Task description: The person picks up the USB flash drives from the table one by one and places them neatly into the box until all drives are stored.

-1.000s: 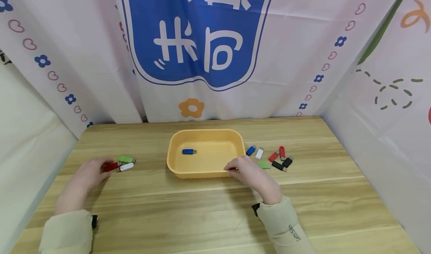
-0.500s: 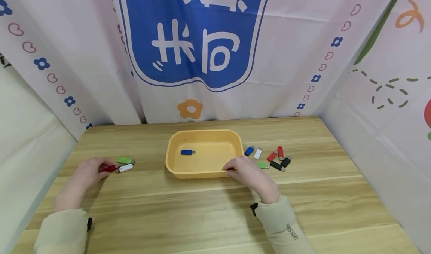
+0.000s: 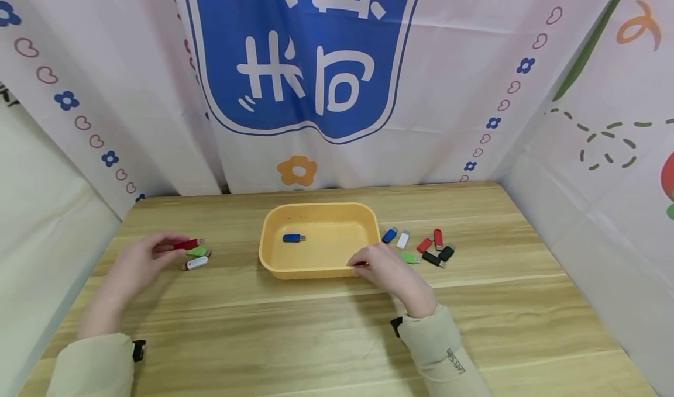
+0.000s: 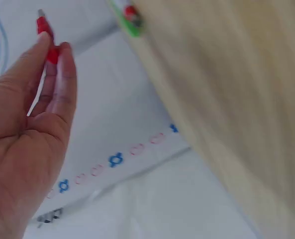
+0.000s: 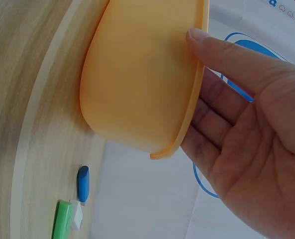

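Note:
My left hand (image 3: 138,267) pinches a red USB stick (image 4: 46,34) between thumb and fingers, its metal plug pointing away from the palm. In the head view that stick is just above a green USB stick (image 3: 197,251) and a white USB stick (image 3: 197,262) on the table. My right hand (image 3: 392,277) grips the near right corner of a yellow plastic basket (image 3: 316,273), the thumb outside the wall and the fingers over the rim, as the right wrist view shows. Inside the basket lies one blue USB stick (image 3: 292,238).
Right of the basket several USB sticks are scattered: a blue one (image 3: 390,235), a white one (image 3: 403,240), a green one (image 3: 410,258), red ones (image 3: 439,239) and black ones (image 3: 434,259). A printed curtain (image 3: 432,93) hangs behind the wooden table (image 3: 253,338).
My left hand has lifted the red USB stick from beside the white one and carried it up and right, over by the green one. The right hand stays on the basket.

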`<state>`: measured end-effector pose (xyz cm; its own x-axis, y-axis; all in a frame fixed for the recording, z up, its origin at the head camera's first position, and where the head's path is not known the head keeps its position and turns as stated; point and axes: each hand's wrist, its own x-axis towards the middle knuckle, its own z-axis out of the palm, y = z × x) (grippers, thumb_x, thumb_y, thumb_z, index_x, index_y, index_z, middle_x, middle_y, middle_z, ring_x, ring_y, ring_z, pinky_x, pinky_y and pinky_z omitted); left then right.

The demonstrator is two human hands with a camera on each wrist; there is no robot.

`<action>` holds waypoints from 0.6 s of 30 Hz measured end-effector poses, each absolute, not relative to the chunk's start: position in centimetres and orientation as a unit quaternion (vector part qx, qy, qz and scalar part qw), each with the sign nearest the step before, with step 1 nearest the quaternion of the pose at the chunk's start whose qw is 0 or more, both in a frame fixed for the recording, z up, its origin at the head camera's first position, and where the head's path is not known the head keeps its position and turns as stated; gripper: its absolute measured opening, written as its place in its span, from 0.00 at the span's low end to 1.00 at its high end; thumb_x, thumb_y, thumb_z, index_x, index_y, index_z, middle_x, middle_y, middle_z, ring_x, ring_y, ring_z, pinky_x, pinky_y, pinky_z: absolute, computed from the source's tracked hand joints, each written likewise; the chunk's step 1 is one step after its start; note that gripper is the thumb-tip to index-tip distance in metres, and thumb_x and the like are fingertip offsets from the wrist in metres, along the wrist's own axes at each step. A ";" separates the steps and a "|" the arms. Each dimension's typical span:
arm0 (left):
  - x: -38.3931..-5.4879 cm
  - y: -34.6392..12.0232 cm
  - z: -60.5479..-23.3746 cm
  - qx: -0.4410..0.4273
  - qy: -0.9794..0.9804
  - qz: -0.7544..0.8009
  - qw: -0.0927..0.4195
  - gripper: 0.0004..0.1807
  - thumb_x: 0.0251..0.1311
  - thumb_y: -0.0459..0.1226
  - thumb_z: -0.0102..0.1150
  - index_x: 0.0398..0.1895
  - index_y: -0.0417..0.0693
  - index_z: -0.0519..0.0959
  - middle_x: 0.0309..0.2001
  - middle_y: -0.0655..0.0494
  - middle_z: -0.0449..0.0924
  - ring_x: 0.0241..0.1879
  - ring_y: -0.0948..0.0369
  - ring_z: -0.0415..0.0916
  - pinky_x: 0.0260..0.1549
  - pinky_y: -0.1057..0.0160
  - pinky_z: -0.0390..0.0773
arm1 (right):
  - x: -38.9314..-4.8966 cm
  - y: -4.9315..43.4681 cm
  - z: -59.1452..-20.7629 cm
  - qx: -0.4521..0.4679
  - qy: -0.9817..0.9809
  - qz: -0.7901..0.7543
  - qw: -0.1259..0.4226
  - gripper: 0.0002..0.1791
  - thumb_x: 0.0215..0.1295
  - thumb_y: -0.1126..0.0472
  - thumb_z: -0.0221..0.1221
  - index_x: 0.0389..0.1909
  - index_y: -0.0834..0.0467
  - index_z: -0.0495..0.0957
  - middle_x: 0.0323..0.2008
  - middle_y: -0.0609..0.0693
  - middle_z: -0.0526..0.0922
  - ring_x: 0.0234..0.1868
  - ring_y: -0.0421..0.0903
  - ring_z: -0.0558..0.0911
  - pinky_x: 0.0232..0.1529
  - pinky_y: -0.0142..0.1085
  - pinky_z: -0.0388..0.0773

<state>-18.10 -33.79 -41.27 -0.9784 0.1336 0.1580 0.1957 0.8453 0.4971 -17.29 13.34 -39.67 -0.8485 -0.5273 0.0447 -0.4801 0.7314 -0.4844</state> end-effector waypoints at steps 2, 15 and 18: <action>-18.1 -32.8 -40.6 -0.089 -0.953 -0.280 0.072 0.16 0.65 0.40 0.63 0.53 0.45 0.81 0.46 0.41 0.86 0.38 0.86 0.73 0.34 0.79 0.75 | -17.3 13.4 -39.7 -0.269 0.929 -0.248 0.050 0.07 0.64 0.64 0.65 0.41 0.55 0.89 0.40 0.48 0.90 0.41 0.43 0.87 0.42 0.37 0.83; -18.4 -27.0 -39.1 -0.110 -0.935 -0.335 0.049 0.17 0.66 0.41 0.63 0.54 0.46 0.83 0.45 0.44 0.87 0.36 0.69 0.81 0.27 0.70 0.78 | -17.3 13.4 -39.6 -0.269 0.927 -0.257 0.054 0.08 0.64 0.64 0.65 0.42 0.55 0.89 0.41 0.49 0.90 0.42 0.43 0.87 0.43 0.37 0.84; -18.6 -26.1 -39.5 -0.123 -0.933 -0.333 0.053 0.16 0.65 0.40 0.63 0.54 0.45 0.83 0.45 0.44 0.87 0.36 0.64 0.81 0.27 0.69 0.78 | -17.3 13.3 -39.6 -0.271 0.927 -0.253 0.053 0.08 0.64 0.64 0.65 0.42 0.56 0.89 0.41 0.49 0.90 0.41 0.43 0.87 0.42 0.36 0.84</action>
<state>-18.63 -26.13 -39.45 -0.9642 0.1934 0.1812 0.2644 0.7478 0.6090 -17.27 13.33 -39.64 -0.8474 -0.5295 0.0386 -0.4755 0.7248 -0.4985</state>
